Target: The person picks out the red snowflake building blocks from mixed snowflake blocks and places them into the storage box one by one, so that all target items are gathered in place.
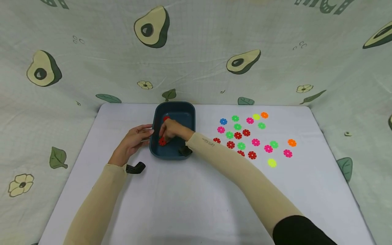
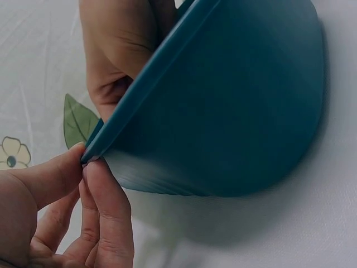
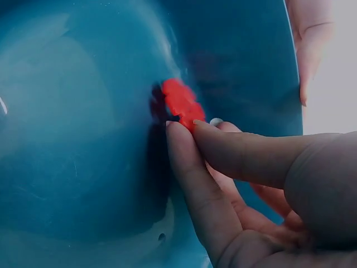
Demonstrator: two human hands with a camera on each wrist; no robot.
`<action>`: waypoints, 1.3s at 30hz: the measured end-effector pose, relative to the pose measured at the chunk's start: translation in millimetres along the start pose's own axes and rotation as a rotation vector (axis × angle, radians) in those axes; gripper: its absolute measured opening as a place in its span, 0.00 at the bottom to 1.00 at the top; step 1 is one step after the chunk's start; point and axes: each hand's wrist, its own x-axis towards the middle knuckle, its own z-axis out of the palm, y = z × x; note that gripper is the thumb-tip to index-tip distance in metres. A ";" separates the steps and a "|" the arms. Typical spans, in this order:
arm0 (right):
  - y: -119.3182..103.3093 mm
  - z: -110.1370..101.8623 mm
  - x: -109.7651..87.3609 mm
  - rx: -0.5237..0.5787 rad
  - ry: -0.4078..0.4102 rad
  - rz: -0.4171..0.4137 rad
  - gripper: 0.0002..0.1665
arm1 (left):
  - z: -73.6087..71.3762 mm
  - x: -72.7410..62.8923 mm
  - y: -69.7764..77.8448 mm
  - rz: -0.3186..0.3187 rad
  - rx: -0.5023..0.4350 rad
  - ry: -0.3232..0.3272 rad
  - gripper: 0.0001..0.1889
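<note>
A dark blue plastic tub (image 1: 186, 119) stands at the table's back, left of centre. My left hand (image 1: 132, 140) is at its left side; in the left wrist view the thumb and fingers (image 2: 109, 206) pinch the tub's rim (image 2: 125, 103). Reaching inside the tub, my right hand (image 1: 173, 131) pinches a red notched disc (image 3: 183, 102) between thumb and index finger, as the right wrist view shows. Another red disc (image 1: 166, 118) lies farther back in the tub, partly hidden by the right hand.
Right of the tub, many flower-shaped discs in several colours lie scattered, such as a blue disc (image 1: 223, 121), an orange disc (image 1: 292, 142) and a yellow disc (image 1: 272, 163). My right forearm covers some red ones. An avocado-print cloth (image 1: 196, 51) hangs behind the white table (image 1: 183, 204).
</note>
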 end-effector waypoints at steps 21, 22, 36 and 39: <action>4.4 -31.9 -23.2 0.147 -0.029 -0.083 0.16 | 7.1 4.5 3.4 -0.002 -0.005 -0.013 0.33; 3.6 -34.7 -27.0 0.172 -0.033 -0.091 0.16 | 7.1 4.3 3.5 -0.003 0.006 -0.010 0.33; 22.8 -62.2 -86.5 0.243 0.002 -0.146 0.16 | 1.3 -0.8 -2.3 -0.014 0.009 -0.006 0.34; 32.6 -67.0 -99.4 0.268 0.021 -0.127 0.16 | 0.3 -0.5 -3.2 -0.014 0.001 -0.011 0.34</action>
